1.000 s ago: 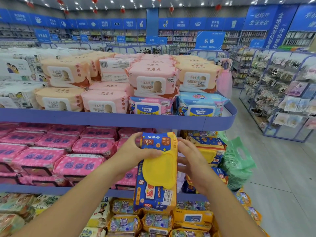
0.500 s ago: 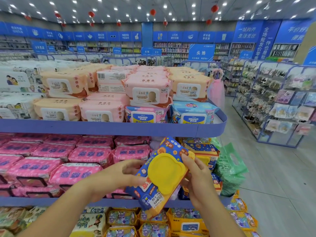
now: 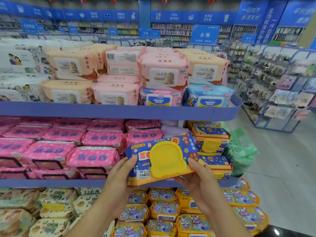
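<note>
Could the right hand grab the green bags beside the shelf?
Probably yes. The green bags sit just right of the right hand with nothing between, but that hand holds the wipes pack with the left hand, so it must let go first.

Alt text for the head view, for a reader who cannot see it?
A left hand and a right hand hold a blue wet-wipes pack with a yellow lid, print upside down, before a shop's middle shelf. Pink packs fill the shelf's left; matching blue packs are stacked at its right.

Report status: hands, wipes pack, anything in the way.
Left hand, right hand both grip blue-and-yellow wipes pack, yellow lid facing camera. Matching packs stacked behind, on shelf.
</note>
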`<state>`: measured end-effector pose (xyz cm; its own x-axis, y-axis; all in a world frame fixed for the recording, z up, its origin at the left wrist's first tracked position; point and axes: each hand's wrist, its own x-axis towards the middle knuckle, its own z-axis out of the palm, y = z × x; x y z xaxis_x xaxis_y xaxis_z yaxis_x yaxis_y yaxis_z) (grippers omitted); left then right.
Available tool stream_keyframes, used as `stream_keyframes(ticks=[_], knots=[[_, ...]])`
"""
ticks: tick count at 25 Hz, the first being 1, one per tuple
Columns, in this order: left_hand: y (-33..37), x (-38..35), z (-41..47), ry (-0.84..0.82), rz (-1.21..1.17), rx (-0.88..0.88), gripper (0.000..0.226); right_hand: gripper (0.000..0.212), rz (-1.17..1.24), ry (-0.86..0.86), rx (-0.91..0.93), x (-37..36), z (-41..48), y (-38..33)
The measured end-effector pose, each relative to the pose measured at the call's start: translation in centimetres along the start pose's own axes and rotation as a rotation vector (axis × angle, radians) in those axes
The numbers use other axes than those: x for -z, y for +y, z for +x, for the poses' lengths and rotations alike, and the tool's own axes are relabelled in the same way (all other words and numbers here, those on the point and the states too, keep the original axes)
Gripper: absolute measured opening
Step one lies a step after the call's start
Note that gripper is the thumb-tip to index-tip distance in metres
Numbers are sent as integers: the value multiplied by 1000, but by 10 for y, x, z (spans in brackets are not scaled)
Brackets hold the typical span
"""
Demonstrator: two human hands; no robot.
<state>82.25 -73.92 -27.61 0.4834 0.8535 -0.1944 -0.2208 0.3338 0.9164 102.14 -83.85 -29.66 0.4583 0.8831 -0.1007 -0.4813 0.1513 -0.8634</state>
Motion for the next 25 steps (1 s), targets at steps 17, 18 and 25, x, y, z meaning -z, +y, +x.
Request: stream_keyframes(ticks=[17,18,25], knots=[[-24,29,-30,-534,286,222,82,69,-660,74,71,-56,-48,-18],[-25,19,-31,-493,272,215,78,67,-669,129,100,-46,-53,-19],[-72,-98,-11,-214,-198,230,76,89,-464,188,18,75,-92,-48]])
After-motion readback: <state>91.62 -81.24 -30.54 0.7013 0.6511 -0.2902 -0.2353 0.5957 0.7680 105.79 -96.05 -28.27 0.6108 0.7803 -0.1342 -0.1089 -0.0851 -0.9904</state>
